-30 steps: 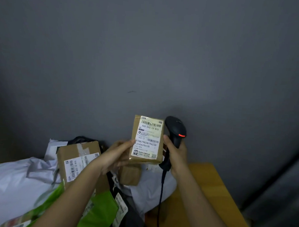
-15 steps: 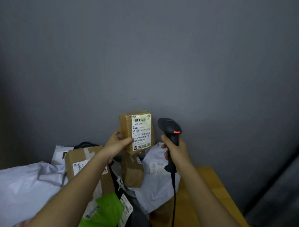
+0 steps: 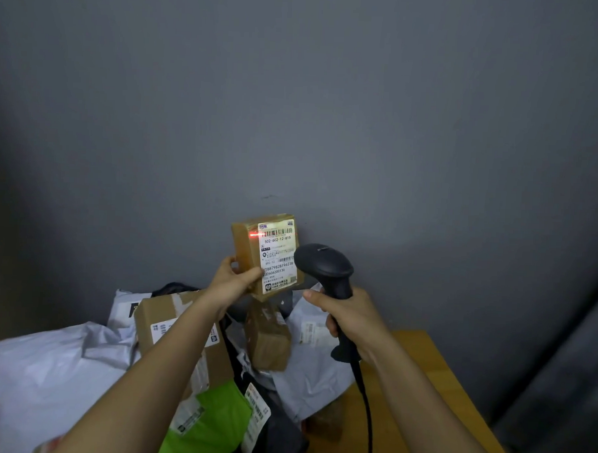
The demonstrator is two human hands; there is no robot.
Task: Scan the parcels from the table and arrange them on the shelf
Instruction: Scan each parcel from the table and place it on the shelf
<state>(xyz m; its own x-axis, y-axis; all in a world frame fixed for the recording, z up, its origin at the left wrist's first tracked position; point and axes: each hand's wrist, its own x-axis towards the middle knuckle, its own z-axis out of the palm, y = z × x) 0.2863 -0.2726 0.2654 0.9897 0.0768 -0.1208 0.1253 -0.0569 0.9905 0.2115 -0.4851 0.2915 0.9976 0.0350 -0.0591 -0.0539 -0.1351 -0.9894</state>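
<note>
Both hands are busy above the heaped tabletop: the right hand grips a black handheld scanner, the left hand pinches a small brown taped box. Upright and just left of the scanner, its glossy white label catches a red scan line.

My left hand grips small brown parcel upright, white label facing me. My right hand grips black scanner by handle, head just right of parcel. Red line falls across top barcode. Below: wooden table piled with cardboard box, white bags, green bag, second brown parcel. Grey wall behind.
</note>
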